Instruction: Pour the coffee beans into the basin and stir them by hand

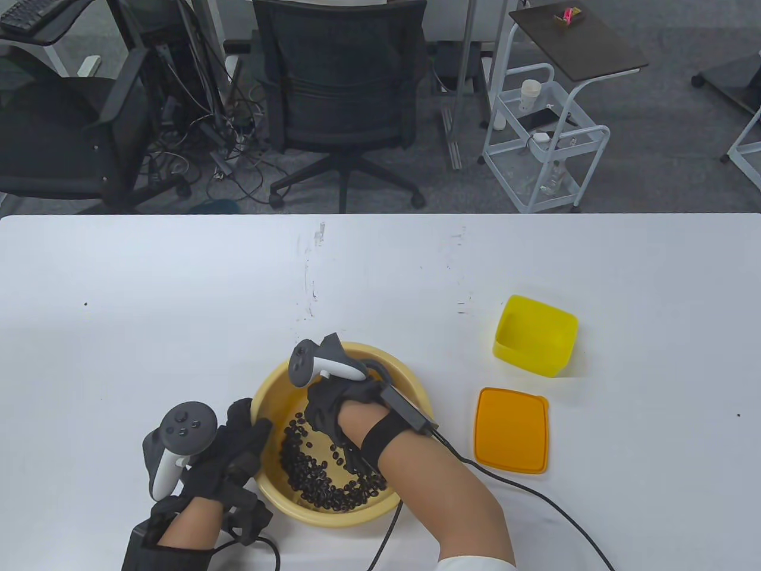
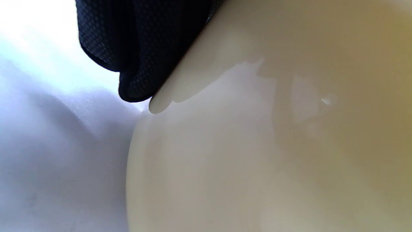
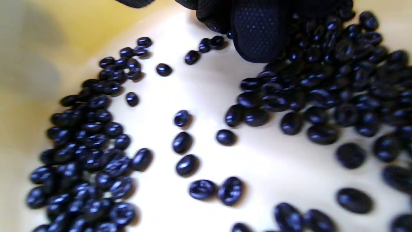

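Two hands are working at the basin [image 1: 410, 372], which is sitting near the front edge of the table [image 1: 148, 297]. The right hand [image 1: 333, 410] is reaching down inside it, gloved fingertips [image 3: 257, 35] lying among the coffee beans [image 1: 324, 473]; whether those fingers are straight or curled cannot be told, and no bean appears to be pinched. The left hand [image 1: 229, 455] is bracing the basin's left rim, fingers draped over the edge, with the thumb hidden.

Judged step: stirring. The beans are lying mostly along the near and left floor of the basin, with a bare lane through the middle in the right wrist view. Sweeping low along the floor and turning short of the wall is advisable, since the rim is shallow and beans could be flicking over it.

The yellow box [image 1: 535, 336] and orange lid [image 1: 511, 429] are standing well apart to the right, the lid nearer. Open tabletop is lying beyond and to the left
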{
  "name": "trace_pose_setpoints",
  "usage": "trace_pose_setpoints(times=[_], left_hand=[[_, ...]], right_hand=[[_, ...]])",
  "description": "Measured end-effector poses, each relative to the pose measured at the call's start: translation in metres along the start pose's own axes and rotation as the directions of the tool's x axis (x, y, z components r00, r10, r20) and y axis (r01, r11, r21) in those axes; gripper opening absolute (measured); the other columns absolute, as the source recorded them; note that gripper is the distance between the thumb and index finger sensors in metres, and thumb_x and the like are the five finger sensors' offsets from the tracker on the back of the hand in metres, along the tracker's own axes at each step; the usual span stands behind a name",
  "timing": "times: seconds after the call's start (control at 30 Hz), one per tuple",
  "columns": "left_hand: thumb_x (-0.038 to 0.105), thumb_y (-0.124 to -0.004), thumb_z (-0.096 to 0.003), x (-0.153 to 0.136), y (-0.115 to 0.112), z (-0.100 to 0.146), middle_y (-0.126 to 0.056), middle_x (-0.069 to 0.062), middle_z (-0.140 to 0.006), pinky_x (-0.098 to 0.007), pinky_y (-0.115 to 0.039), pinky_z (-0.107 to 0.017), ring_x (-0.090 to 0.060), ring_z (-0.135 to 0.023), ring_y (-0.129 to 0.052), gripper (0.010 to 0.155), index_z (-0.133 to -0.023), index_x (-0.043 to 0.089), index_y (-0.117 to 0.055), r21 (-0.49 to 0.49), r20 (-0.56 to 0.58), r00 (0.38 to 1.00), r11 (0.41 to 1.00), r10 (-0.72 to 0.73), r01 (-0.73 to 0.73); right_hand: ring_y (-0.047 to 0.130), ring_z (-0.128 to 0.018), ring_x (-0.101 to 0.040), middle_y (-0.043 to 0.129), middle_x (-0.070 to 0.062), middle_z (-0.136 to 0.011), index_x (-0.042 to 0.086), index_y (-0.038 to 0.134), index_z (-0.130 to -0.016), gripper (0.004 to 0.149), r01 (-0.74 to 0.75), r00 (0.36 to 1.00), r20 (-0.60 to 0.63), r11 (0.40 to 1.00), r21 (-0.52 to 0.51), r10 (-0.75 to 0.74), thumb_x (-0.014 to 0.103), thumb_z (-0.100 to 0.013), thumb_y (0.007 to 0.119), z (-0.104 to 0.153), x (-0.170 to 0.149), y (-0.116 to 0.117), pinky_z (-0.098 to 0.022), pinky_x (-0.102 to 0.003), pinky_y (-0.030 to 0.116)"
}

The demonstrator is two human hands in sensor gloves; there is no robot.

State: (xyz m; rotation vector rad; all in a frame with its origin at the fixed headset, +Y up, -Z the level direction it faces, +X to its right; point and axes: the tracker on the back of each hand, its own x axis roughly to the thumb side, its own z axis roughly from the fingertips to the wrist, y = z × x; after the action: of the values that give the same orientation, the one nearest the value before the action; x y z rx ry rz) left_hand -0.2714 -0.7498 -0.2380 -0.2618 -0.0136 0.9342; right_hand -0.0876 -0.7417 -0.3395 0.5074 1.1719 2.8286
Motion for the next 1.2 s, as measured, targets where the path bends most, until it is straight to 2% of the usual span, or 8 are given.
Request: trace_pose_setpoints(times=[0.1, 0.2, 0.33, 0.57, 0.67, 0.73, 0.87, 1.2], left_hand=[[0.031, -0.062, -0.0596, 0.0, 0.0, 0.0, -0.078, -0.031, -0.085, -0.046, -0.081, -0.056, -0.039, -0.066, -0.101, 0.059, -0.094, -0.01, -0.037, 0.004, -0.005, 1.0, 1.0, 0.004, -0.004], [0.031, -0.062, -0.0596, 0.0, 0.0, 0.0, -0.078, -0.032, -0.085, -0.045, -0.081, -0.056, -0.039, -0.066, -0.101, 0.059, -0.093, -0.011, -0.037, 0.006, -0.01, 1.0, 1.0, 0.005, -0.005], [0.031, -0.062, -0.0598, 0.0, -0.001, 0.001, -0.078, -0.031, -0.085, -0.045, -0.081, -0.057, -0.039, -0.066, -0.101, 0.059, -0.092, -0.011, -0.037, 0.009, -0.014, 1.0, 1.0, 0.004, -0.004], [0.031, -0.061, -0.0599, 0.0, -0.001, 0.001, -0.078, -0.031, -0.085, -0.045, -0.081, -0.057, -0.039, -0.067, -0.101, 0.058, -0.093, -0.01, -0.037, 0.011, -0.017, 1.0, 1.0, -0.002, 0.002], [0.031, -0.062, -0.0598, 0.0, -0.001, 0.001, -0.078, -0.031, -0.085, -0.045, -0.081, -0.057, -0.039, -0.067, -0.101, 0.058, -0.093, -0.01, -0.038, 0.009, -0.014, 1.0, 1.0, -0.001, 0.002], [0.032, -0.062, -0.0598, 0.0, -0.001, 0.001, -0.078, -0.031, -0.085, -0.045, -0.081, -0.057, -0.039, -0.067, -0.101, 0.058, -0.093, -0.01, -0.039, 0.007, -0.013, 1.0, 1.0, -0.001, 0.001], [0.032, -0.062, -0.0597, 0.0, -0.001, 0.001, -0.078, -0.031, -0.085, -0.045, -0.081, -0.057, -0.039, -0.067, -0.101, 0.058, -0.093, -0.01, -0.039, 0.003, -0.011, 1.0, 1.0, 0.0, 0.0], [0.032, -0.062, -0.0597, 0.0, -0.001, 0.0, -0.078, -0.031, -0.085, -0.046, -0.081, -0.057, -0.039, -0.067, -0.101, 0.058, -0.093, -0.009, -0.039, -0.003, -0.009, 1.0, 1.0, 0.003, -0.003]], right_hand=[[0.077, -0.072, -0.048, 0.055, -0.032, -0.089, -0.002, 0.042, -0.097, 0.063, -0.101, 0.991, -0.086, 0.995, -0.006, 0.1, 0.036, -0.05, 0.058, 0.001, -0.006, -0.002, -0.059, -0.064, 0.051], [0.086, -0.062, -0.048, 0.064, -0.041, -0.076, -0.014, 0.049, -0.089, 0.065, -0.238, 0.958, -0.132, 0.964, 0.121, 0.254, 0.036, -0.049, 0.058, 0.002, -0.011, 0.006, -0.052, -0.063, 0.06], [0.096, -0.045, -0.049, 0.079, -0.043, -0.064, -0.019, 0.064, -0.078, 0.064, -0.208, 0.961, -0.131, 0.947, 0.243, 0.244, 0.036, -0.046, 0.062, 0.006, -0.016, 0.019, -0.042, -0.064, 0.068], [0.101, -0.04, -0.049, 0.087, -0.041, -0.058, -0.019, 0.071, -0.073, 0.064, 0.164, 0.974, 0.04, 0.818, 0.552, -0.222, 0.038, -0.045, 0.063, 0.011, 0.0, 0.052, -0.046, -0.064, 0.068], [0.097, -0.054, -0.045, 0.082, -0.035, -0.069, -0.013, 0.058, -0.087, 0.066, 0.251, 0.903, 0.15, 0.778, 0.576, -0.402, 0.039, -0.047, 0.06, 0.01, 0.013, 0.049, -0.053, -0.063, 0.063], [0.084, -0.074, -0.046, 0.065, -0.03, -0.085, -0.007, 0.045, -0.094, 0.065, 0.305, 0.857, 0.197, 0.777, 0.551, -0.476, 0.039, -0.049, 0.057, 0.007, 0.019, 0.043, -0.058, -0.063, 0.055], [0.072, -0.079, -0.043, 0.052, -0.024, -0.093, 0.001, 0.031, -0.098, 0.065, 0.329, 0.863, 0.216, 0.832, 0.448, -0.457, 0.04, -0.051, 0.054, 0.001, 0.021, 0.03, -0.063, -0.061, 0.045], [0.068, -0.075, -0.038, 0.049, -0.017, -0.097, 0.009, 0.031, -0.099, 0.062, 0.258, 0.951, 0.149, 0.96, 0.105, -0.272, 0.04, -0.05, 0.054, -0.003, 0.003, 0.01, -0.065, -0.06, 0.038]])
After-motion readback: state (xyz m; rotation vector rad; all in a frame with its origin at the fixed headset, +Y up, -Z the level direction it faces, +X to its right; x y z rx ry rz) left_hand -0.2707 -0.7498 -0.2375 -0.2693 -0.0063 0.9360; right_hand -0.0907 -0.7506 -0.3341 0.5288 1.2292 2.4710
